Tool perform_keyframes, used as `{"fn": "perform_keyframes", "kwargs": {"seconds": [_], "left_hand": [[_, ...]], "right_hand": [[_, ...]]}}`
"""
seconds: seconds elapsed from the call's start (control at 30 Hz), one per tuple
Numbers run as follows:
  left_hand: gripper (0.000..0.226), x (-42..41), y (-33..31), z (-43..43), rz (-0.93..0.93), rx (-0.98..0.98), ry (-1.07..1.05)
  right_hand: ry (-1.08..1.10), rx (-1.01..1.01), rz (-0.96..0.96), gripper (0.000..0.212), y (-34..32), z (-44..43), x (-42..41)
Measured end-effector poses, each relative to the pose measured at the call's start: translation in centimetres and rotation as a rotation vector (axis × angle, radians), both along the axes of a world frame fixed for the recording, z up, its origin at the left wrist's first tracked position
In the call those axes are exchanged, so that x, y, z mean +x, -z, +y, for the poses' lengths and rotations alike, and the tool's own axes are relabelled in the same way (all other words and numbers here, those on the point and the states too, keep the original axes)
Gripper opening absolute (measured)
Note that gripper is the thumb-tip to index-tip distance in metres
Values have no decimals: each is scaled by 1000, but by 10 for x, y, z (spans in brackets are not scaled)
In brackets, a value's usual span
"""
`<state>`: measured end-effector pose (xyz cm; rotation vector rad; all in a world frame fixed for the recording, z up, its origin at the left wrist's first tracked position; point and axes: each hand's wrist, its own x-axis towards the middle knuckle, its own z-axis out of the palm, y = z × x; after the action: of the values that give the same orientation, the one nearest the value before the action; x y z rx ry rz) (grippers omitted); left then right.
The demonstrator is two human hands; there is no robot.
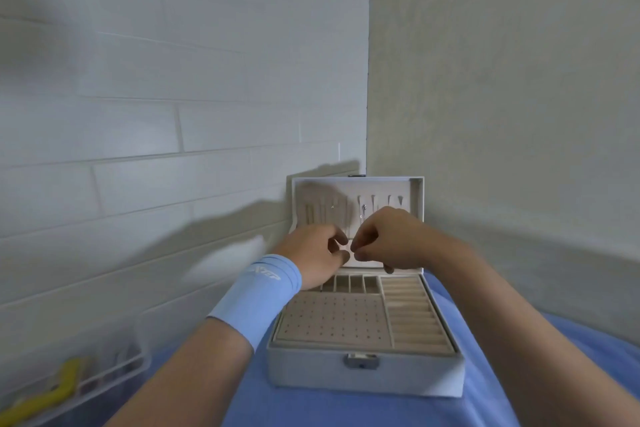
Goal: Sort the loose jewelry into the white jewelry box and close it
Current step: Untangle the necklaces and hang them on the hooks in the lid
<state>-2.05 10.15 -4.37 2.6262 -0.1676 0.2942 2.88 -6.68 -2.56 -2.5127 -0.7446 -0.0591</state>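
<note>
The white jewelry box [365, 374] sits open beneath the left hand [318, 253] and right hand [384, 239]; both curl as if pinching, what cannot be told; loose jewelry is likely light, snag-prone, best pinched at its clasp.

Soft, even indoor light, medium-bright w/ a cool grey-blue cast, no glare. Source seems right & behind: broad soft-edged shadows of the arms [194, 367] fall left across the tiled wall [173, 128] & onto the open lid [388, 189] of the white jewelry box [311, 371]. Whole frame slightly soft; left edge & clear bin [104, 367] bottom-left smeared by blur, wall lines bowed by wide-angle lens.
</note>
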Motion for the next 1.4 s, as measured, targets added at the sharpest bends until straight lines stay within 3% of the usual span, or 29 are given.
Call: {"fn": "perform_keyframes", "kwargs": {"seconds": [0.2,0.3,0.5,0.57,0.8,0.97,1.1,1.23,1.4], "left_hand": [[5,-68,16,35,17,-29,0],[5,-102,25,42,66,28,30],[13,-163,47,50,468,231,159],[10,-171,50,55,526,298,174],[22,-174,60,51,688,362,241],[7,-172,63,48,634,370,252],[5,-170,56,59,508,232,272],[9,-169,53,69,522,-253,258],[16,-166,59,75,469,-578,232]], "right_hand": [[-193,-85,184,7,4,18,-77],[-266,-162,241,6,13,32,-113],[-369,-408,352,13,45,49,-166],[-375,-447,381,13,52,54,-176],[-399,-470,400,15,76,61,-186],[-418,-393,448,8,79,55,-180],[-404,-257,505,12,75,48,-175],[-397,-36,568,13,71,43,-164],[-440,203,699,21,70,40,-157]]}}
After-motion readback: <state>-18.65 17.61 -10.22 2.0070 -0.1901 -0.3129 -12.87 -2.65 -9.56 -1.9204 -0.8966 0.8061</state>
